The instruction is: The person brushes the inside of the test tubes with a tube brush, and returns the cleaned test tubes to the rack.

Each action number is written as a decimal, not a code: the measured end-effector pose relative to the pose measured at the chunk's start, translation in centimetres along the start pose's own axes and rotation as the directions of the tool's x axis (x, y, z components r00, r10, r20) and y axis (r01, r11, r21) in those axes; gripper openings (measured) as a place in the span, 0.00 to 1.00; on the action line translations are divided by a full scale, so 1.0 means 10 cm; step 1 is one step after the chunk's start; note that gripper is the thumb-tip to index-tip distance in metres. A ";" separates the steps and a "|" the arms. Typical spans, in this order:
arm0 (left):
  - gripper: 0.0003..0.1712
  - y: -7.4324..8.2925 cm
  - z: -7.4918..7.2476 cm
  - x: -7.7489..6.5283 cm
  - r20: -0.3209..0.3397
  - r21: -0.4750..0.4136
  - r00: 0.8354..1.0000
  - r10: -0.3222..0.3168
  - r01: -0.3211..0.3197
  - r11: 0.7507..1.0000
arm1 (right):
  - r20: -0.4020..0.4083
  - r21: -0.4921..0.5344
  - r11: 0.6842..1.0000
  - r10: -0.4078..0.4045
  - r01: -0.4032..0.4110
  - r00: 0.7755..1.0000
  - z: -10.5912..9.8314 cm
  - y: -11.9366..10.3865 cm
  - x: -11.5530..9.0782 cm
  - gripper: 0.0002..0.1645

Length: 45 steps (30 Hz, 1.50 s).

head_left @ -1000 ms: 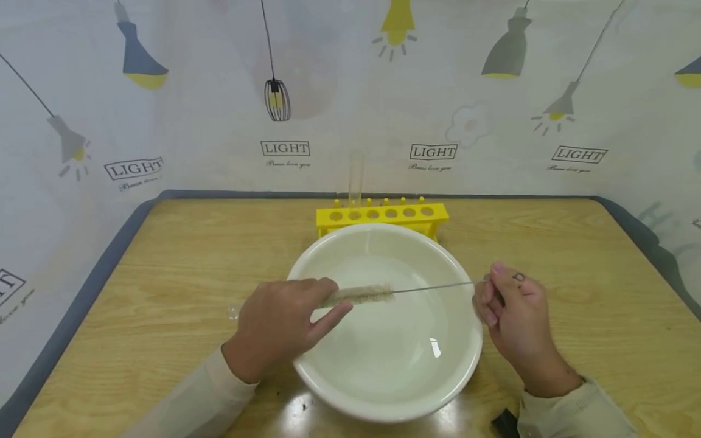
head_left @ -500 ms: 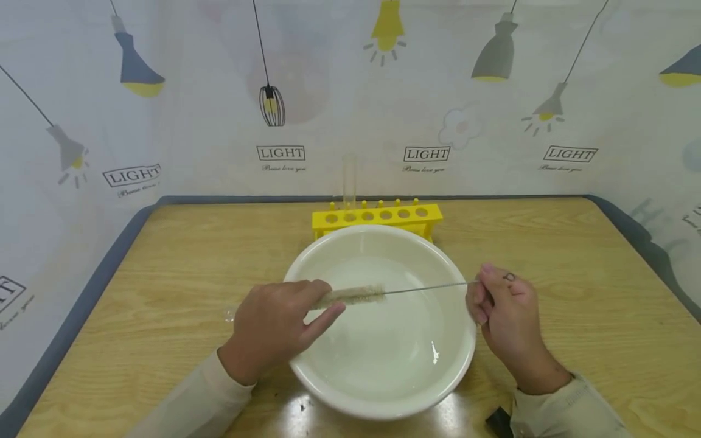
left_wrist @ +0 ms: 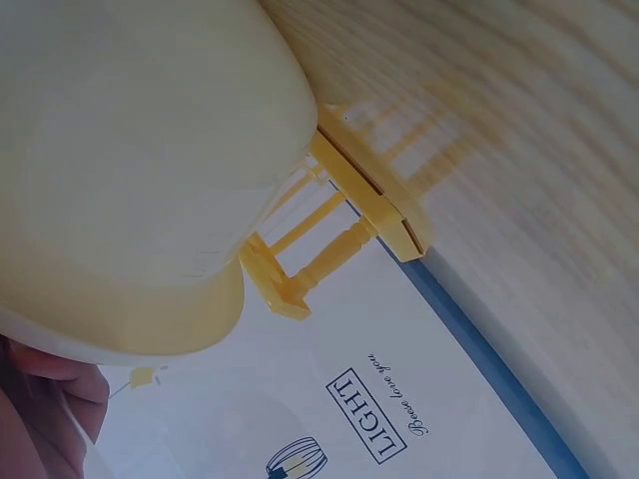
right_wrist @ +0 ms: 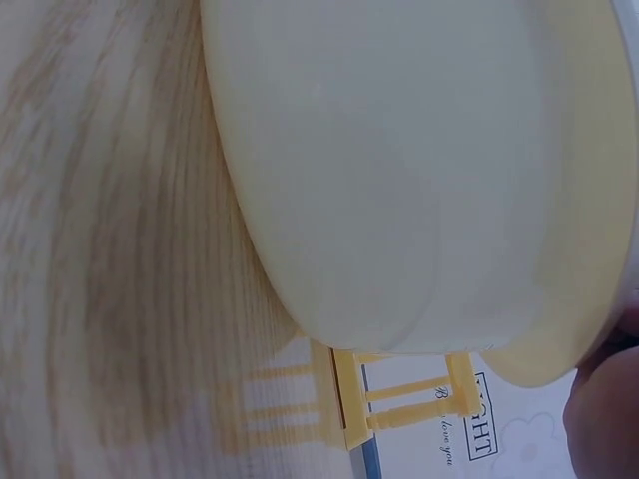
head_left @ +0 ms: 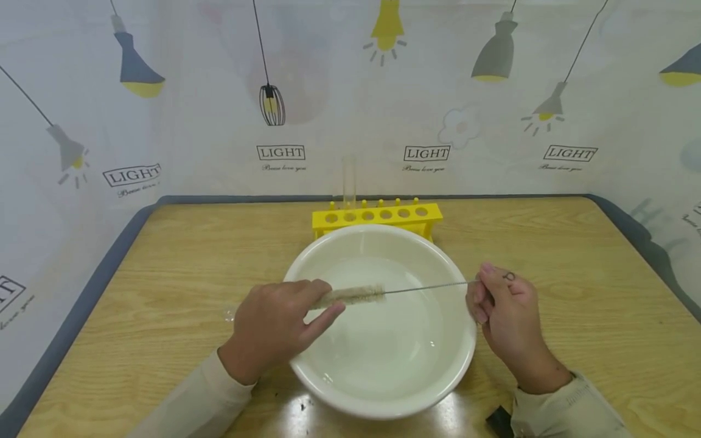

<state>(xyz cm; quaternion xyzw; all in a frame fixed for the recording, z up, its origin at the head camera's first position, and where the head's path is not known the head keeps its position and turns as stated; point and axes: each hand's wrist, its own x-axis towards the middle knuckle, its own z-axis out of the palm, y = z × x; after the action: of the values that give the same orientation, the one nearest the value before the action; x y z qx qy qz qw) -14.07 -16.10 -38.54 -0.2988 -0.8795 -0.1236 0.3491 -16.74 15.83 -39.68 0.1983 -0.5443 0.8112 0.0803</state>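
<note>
My left hand (head_left: 279, 319) grips a clear glass test tube (head_left: 229, 314) over the left side of the white basin (head_left: 323, 398); its rounded end shows beyond the hand. From between thumb and forefinger the pale bristles of a test tube brush (head_left: 356, 295) extend to the right. The brush's thin twisted wire (head_left: 427, 288) crosses above the basin to my right hand (head_left: 509, 325), which pinches it near its end loop (head_left: 509, 277) at the right rim. Both wrist views show mostly the basin's outer wall (left_wrist: 150, 150), with left fingers (left_wrist: 70, 399) and right fingers (right_wrist: 604, 409) at its rim.
Behind the basin stands a yellow test tube rack (head_left: 378, 214) with another upright glass test tube (head_left: 349, 182) in it. Clear water with glints lies in the basin. A small black object (head_left: 499, 421) is by the right sleeve on the wooden table (head_left: 175, 261).
The head view shifts slightly, then holds still. Both hands keep their hold on the tube and brush. The glints in the basin's water have changed place, and the wire's twist shows more sharply now.
</note>
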 end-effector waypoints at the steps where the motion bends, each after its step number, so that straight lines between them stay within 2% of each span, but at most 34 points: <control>1: 0.29 0.00 0.00 0.00 0.002 -0.001 1.000 -0.001 0.001 1.000 | 0.000 0.007 1.000 0.001 -0.001 1.000 0.00 0.00 0.00 0.25; 11: 0.28 0.01 -0.01 0.03 0.012 -0.020 1.000 0.009 -0.008 1.000 | -0.015 0.052 0.998 0.032 -0.031 0.999 -0.01 -0.02 0.01 0.26; 15: 0.29 0.00 -0.01 0.00 0.014 -0.010 1.000 -0.003 0.003 1.000 | 0.011 -0.003 0.999 0.047 -0.047 0.999 -0.01 -0.02 0.02 0.26; 18: 0.30 0.00 -0.02 -0.01 0.016 -0.001 1.000 -0.009 0.009 1.000 | 0.034 -0.081 0.995 0.067 -0.064 0.997 -0.02 -0.03 0.02 0.26; 22: 0.30 -0.01 -0.04 0.00 0.014 0.004 1.000 -0.013 0.013 1.000 | 0.059 -0.103 0.993 0.069 -0.063 0.996 -0.03 -0.04 0.03 0.25; 29: 0.30 -0.01 -0.03 0.02 0.008 0.003 1.000 -0.002 0.002 1.000 | 0.052 -0.061 0.997 0.049 -0.046 0.997 -0.03 -0.03 0.02 0.25; 45: 0.30 -0.01 -0.01 0.01 0.011 -0.004 1.000 0.000 0.001 1.000 | 0.049 -0.072 0.996 0.055 -0.051 0.997 -0.05 -0.02 0.01 0.25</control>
<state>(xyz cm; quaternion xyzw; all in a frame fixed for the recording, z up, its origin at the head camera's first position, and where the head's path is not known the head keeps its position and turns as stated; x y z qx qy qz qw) -14.09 -16.20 -38.39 -0.3000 -0.8813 -0.1238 0.3436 -16.83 16.34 -39.61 0.2015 -0.5794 0.7880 0.0517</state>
